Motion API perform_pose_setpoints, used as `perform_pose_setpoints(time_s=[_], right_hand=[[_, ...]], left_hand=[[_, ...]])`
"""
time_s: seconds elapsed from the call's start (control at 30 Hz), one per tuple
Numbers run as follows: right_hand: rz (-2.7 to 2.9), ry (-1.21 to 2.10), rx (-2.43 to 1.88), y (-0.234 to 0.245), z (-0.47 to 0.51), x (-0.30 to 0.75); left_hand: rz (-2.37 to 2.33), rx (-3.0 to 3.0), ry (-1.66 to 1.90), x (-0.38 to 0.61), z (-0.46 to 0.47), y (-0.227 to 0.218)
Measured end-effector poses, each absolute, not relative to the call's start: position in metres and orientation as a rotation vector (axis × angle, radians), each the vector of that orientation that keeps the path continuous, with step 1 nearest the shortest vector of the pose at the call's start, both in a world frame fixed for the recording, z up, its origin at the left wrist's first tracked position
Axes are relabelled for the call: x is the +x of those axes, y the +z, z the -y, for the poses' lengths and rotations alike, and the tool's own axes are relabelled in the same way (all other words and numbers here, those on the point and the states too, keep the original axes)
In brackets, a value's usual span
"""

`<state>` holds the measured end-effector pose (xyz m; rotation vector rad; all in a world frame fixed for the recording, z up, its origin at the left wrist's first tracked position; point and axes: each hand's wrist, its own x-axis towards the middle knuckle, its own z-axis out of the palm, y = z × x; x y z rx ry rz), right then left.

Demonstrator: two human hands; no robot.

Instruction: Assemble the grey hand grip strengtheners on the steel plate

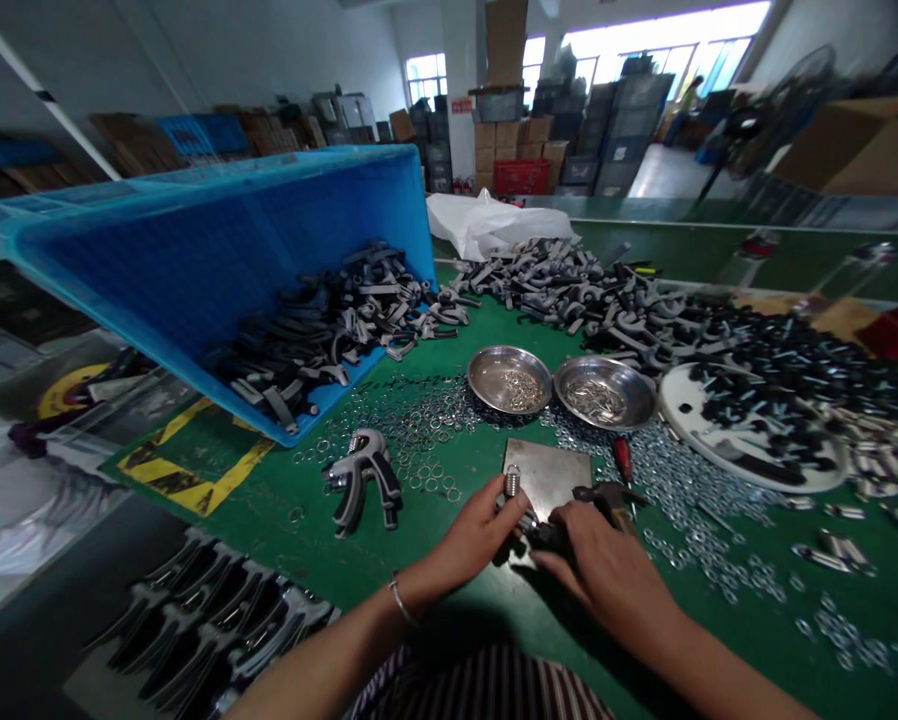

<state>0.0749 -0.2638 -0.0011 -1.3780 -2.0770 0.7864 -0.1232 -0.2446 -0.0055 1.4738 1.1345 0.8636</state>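
Observation:
My left hand (483, 525) is closed in a pinch on a small metal part with a coil spring (512, 484) standing up at its end. My right hand (603, 555) is closed around a black knob (548, 538) that meets the metal part between both hands. My fingers partly cover the joint. Just beyond lies a flat steel plate (546, 475). A hammer (610, 498) lies beside my right hand, and a red-handled screwdriver (624, 460) is behind it. To the left, a grey-and-black hand clamp (365, 480) rests on the green table.
A tipped blue crate (216, 250) spills grey handles at the left. Two metal bowls (510, 380) (603, 392) hold small parts. A white tray (749, 470) carries black knobs. Loose rings (419, 425) and nuts (689, 520) cover much of the table. Finished-looking clamps (216, 610) lie lower left.

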Motion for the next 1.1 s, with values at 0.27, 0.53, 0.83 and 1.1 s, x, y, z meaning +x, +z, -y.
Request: perform_pose_setpoints(time_s=[0.27, 0.53, 0.83, 1.1], right_hand=[[0.999, 2.229, -1.062, -0.001, 0.281, 0.052], [1.435, 1.894, -1.206, -0.006, 0.277, 0.064], [1.883, 1.310, -1.432, -0.005, 0.272, 0.069], [1.415, 2.257, -1.154, -0.012, 0.281, 0.063]], left_hand=[[-1.135, 1.720, 0.865, -0.124, 0.253, -0.001], [-1.103, 1.668, 0.916, -0.123, 0.253, -0.005], [-1.161, 1.580, 0.854, -0.127, 0.250, -0.013], [-1.089, 1.726, 0.842, -0.126, 0.253, -0.004]])
